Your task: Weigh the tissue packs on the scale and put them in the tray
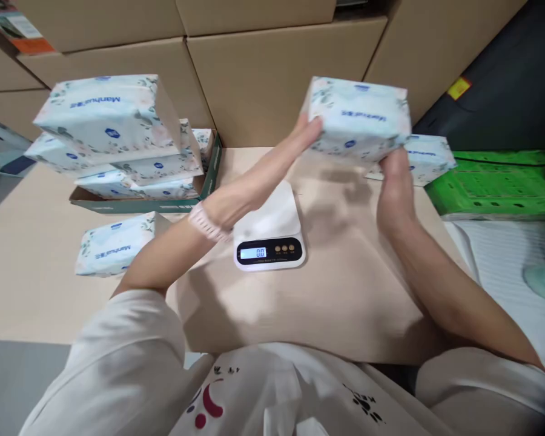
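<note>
A pack of tissues (361, 115) with a pale blue floral print is held up between my two hands, above the right half of the table. My left hand (302, 133) grips its left end, the arm crossing over the scale. At its lower right corner, my right hand (395, 181) closes on the pack, slightly blurred. A white kitchen scale (269, 225) rests on the table below, nothing on its plate, its display reading 0.0. Behind my right hand another tissue pack (429, 158) sits at the table's right edge, partly hidden.
At the left, a green-edged carton (140, 206) holds several tissue packs, with more stacked on top (109, 115). One single pack (118, 245) lies in front of it. Cardboard boxes (281, 79) wall off the back. A bright green object (504, 181) stands right of the table.
</note>
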Motion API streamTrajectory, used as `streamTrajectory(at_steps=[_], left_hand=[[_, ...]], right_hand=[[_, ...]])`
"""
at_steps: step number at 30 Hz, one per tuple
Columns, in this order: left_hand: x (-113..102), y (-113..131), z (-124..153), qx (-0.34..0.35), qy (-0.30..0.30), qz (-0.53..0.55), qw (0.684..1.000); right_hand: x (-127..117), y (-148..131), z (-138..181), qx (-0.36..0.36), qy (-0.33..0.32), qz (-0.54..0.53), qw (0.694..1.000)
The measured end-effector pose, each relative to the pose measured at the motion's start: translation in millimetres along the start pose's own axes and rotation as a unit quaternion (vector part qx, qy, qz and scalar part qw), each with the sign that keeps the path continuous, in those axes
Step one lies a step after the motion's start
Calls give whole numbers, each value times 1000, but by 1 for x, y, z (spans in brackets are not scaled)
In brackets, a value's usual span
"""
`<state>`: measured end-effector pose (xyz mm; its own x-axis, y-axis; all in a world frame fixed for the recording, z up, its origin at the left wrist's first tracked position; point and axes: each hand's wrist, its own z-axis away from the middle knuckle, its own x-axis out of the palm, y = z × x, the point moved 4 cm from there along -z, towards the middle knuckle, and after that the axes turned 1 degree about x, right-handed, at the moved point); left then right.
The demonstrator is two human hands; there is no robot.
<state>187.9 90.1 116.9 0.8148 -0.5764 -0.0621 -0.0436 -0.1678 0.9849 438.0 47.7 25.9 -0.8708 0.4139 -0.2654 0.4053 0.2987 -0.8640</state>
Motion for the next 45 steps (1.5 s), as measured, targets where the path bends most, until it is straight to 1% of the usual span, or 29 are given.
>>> streamTrajectory(at_steps=[1,2,4,5,7,9,10,12,14,16,17,19,22,24,29,36,42,45], left_hand=[[-14,5,34,5,15,-3,1000],[-26,6,67,-2,30,0,1000],[-43,-1,123,-28,75,11,997],[-47,-8,146,-46,93,23,994],[-51,-24,179,-84,124,50,987],[-52,-37,196,-110,139,64,982],[-52,-42,200,-117,143,63,981],[-55,-49,203,-119,161,60,978],[-61,-55,202,-113,214,67,968],[-69,-65,202,-108,284,84,949],[-73,-71,202,-109,314,93,939],[-77,-85,204,-122,348,109,923],[-81,-100,208,-142,355,129,915],[-83,-103,211,-146,349,143,915],[-86,-100,213,-155,343,160,912],[-85,-95,211,-164,346,161,910],[-86,-93,212,-161,337,146,916],[-86,-94,212,-160,338,149,915]], right_hand=[[16,-15,18,5,-24,-9,1000],[31,-30,35,6,-64,-20,998],[57,-52,68,6,-154,-27,988],[65,-57,81,8,-193,-22,981],[76,-57,101,15,-239,0,971],[80,-48,112,16,-249,14,968],[80,-43,114,12,-239,15,971],[78,-32,115,8,-186,0,983],[74,-24,112,9,-103,-31,994],[70,-17,109,18,-30,-59,998],[69,-13,107,29,-7,-68,997],[68,-5,104,71,20,-83,994],[69,5,102,132,32,-111,984],[70,9,102,140,31,-117,983],[68,12,103,124,24,-115,985],[67,9,104,117,23,-105,987],[68,21,104,63,14,-58,996],[68,21,105,53,10,-46,998]])
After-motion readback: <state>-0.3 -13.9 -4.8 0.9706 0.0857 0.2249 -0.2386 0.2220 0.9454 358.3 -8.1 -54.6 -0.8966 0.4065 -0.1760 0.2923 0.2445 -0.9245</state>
